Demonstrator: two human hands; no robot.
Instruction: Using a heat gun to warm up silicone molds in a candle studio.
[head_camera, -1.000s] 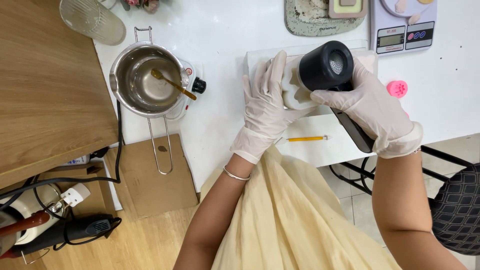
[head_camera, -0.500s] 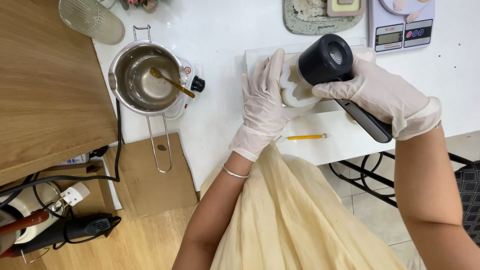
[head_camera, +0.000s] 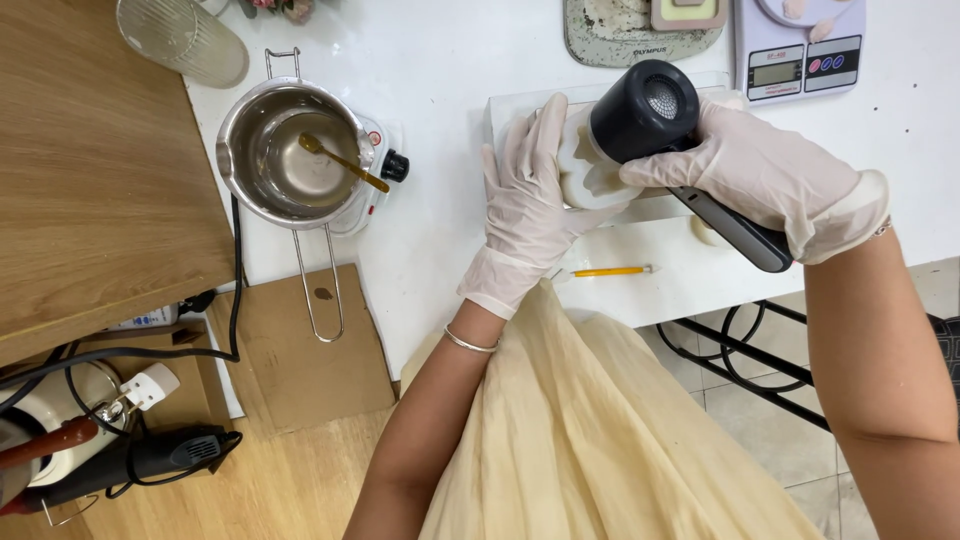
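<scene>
One pot (head_camera: 290, 150), one scale (head_camera: 800, 50) (two gloved hands (head_camera: 530, 200)).
</scene>
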